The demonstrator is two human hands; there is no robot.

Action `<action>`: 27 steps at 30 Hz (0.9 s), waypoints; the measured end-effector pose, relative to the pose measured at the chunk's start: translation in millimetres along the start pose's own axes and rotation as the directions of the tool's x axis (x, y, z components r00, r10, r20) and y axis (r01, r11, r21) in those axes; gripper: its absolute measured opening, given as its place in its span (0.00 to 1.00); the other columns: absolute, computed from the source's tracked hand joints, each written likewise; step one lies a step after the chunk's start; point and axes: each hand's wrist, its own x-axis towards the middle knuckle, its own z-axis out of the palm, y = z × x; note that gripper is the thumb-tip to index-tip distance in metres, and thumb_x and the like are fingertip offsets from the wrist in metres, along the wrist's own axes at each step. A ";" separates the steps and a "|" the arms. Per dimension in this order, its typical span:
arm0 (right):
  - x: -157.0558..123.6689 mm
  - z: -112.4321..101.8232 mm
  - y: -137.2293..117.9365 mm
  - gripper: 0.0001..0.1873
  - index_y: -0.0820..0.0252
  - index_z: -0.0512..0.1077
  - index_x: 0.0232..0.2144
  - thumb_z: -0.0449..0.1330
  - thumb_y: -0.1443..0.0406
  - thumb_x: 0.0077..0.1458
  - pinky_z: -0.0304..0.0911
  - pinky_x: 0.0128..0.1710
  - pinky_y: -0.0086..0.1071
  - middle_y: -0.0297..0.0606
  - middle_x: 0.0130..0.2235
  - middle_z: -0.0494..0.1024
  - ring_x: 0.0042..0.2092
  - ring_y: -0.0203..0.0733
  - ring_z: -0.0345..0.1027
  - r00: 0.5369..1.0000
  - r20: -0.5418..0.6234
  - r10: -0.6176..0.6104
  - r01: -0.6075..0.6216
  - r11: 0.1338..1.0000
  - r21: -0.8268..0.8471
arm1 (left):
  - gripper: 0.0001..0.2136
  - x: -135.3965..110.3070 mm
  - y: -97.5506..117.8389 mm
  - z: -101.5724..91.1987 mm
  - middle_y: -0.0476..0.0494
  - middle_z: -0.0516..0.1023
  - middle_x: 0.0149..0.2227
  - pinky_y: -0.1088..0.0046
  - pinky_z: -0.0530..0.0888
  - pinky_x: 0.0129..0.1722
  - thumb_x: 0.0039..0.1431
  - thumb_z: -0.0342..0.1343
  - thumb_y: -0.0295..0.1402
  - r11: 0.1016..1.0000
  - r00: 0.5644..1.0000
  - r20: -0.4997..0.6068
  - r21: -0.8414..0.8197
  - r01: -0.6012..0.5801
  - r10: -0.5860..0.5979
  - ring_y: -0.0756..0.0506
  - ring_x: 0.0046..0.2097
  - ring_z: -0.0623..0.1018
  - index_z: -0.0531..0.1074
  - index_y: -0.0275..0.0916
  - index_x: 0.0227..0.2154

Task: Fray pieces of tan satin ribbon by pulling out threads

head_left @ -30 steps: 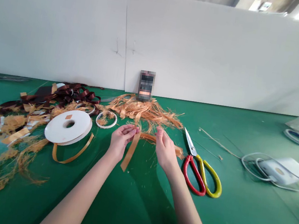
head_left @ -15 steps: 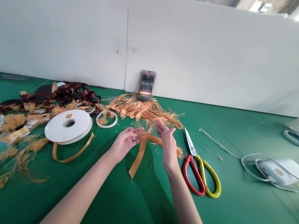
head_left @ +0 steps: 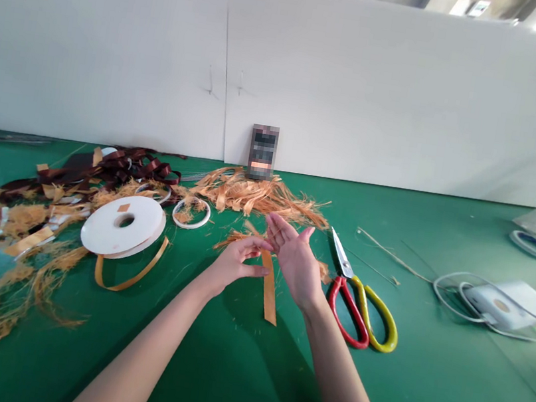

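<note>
Ribbon (head_left: 271, 299), tan and flat, slants down between the person's two hands over the middle of the green bench (head_left: 445, 395), its cut end pointing to the near edge. The left hand (head_left: 236, 263) is half open, thumb spread away from the curved fingers, with the tips right at the strip; whether they touch it I can't tell from here. The right hand (head_left: 296, 266) is open, palm bared and thumb raised, its long fingers reaching across behind the ribbon's upper part.

Frayed orange fibres (head_left: 228, 241) poke out beyond the left hand. Just right of the right wrist lie scissors (head_left: 346, 270), blades toward the far edge, one handle red, the other yellow. On the left, a white spool (head_left: 105, 230) lies flat, a tail (head_left: 116, 288) of tan ribbon curling off it, with a white ring (head_left: 189, 226) near it. Behind the hands, a shredded heap (head_left: 263, 200) spreads near the far edge, under a small blurred-out dark object (head_left: 262, 153) that stands by the white panels (head_left: 389, 98). Dark brown ribbon (head_left: 149, 170) tangles toward the far left corner; a white box (head_left: 524, 305) with a cable sits toward the right edge.
</note>
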 end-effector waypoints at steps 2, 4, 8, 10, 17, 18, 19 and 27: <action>0.4 0.1 1.0 0.36 0.55 0.71 0.50 0.44 0.38 0.54 0.41 0.65 0.41 0.40 0.62 0.63 0.65 0.43 0.51 1.000 0.017 0.001 -0.001 1.000 0.000 | 0.19 1.4 -1.0 1.1 0.45 0.78 0.42 0.62 0.64 0.53 0.40 0.69 0.27 0.997 0.999 -0.030 -0.078 0.014 -0.016 0.43 0.49 0.75 0.74 0.39 0.38; 1.4 -0.8 2.7 0.36 0.55 0.71 0.49 0.45 0.38 0.53 0.42 0.65 0.41 0.41 0.61 0.64 0.64 0.43 0.52 1.000 0.000 -0.008 0.008 1.000 -0.003 | 0.19 2.2 -0.8 2.5 0.44 0.78 0.42 0.62 0.68 0.50 0.40 0.68 0.27 0.987 0.996 -0.068 -0.155 0.039 -0.050 0.44 0.46 0.77 0.73 0.38 0.39; 3.3 -2.9 3.1 0.34 0.58 0.72 0.46 0.46 0.40 0.54 0.44 0.65 0.40 0.44 0.59 0.67 0.63 0.43 0.55 0.994 -0.084 -0.063 0.065 0.998 0.015 | 0.19 1.3 3.0 5.1 0.41 0.77 0.47 0.66 0.72 0.46 0.42 0.68 0.29 0.991 0.981 -0.180 -0.128 0.045 -0.068 0.47 0.39 0.79 0.73 0.37 0.40; 2.7 -3.2 -0.6 0.32 0.57 0.73 0.45 0.43 0.42 0.58 0.44 0.65 0.38 0.42 0.58 0.68 0.63 0.41 0.55 0.990 -0.111 -0.084 0.090 0.995 0.050 | 0.20 0.2 5.7 5.7 0.41 0.75 0.50 0.68 0.73 0.44 0.43 0.68 0.30 0.996 0.974 -0.216 -0.079 0.048 -0.065 0.48 0.38 0.79 0.73 0.38 0.42; -9.1 -0.6 -25.5 0.42 0.59 0.79 0.33 0.31 0.43 0.60 0.63 0.51 0.36 0.44 0.42 0.80 0.43 0.41 0.74 0.999 0.046 0.005 -0.013 0.985 0.172 | 0.27 -0.4 6.4 0.5 0.40 0.71 0.56 0.71 0.74 0.41 0.44 0.67 0.29 0.999 0.984 -0.172 -0.022 0.046 -0.049 0.47 0.38 0.80 0.69 0.43 0.50; -10.7 -0.4 -26.9 0.45 0.60 0.79 0.26 0.29 0.41 0.58 0.66 0.45 0.36 0.45 0.33 0.81 0.34 0.41 0.75 0.992 0.107 0.061 -0.075 0.988 0.132 | 0.28 -0.2 6.1 -0.5 0.40 0.72 0.55 0.72 0.74 0.40 0.44 0.67 0.29 0.999 0.984 -0.172 -0.012 0.047 -0.048 0.47 0.38 0.80 0.68 0.43 0.51; -11.9 -0.5 -27.1 0.48 0.61 0.77 0.20 0.28 0.40 0.57 0.68 0.38 0.35 0.45 0.25 0.79 0.25 0.39 0.72 0.977 0.169 0.131 -0.145 0.987 0.074 | 0.29 -0.1 6.1 -1.4 0.39 0.73 0.53 0.73 0.75 0.39 0.44 0.67 0.29 0.999 0.983 -0.174 -0.003 0.049 -0.048 0.46 0.38 0.80 0.67 0.43 0.52; -8.0 -7.4 -9.2 0.51 0.65 0.73 0.12 0.28 0.35 0.51 0.55 0.20 0.30 0.48 0.18 0.75 0.15 0.33 0.60 0.918 -0.001 0.398 -0.319 0.734 -0.600 | 0.31 -2.4 19.3 -5.4 0.39 0.69 0.57 0.74 0.76 0.39 0.43 0.67 0.27 1.000 0.971 -0.239 0.014 0.002 0.001 0.45 0.42 0.80 0.67 0.42 0.53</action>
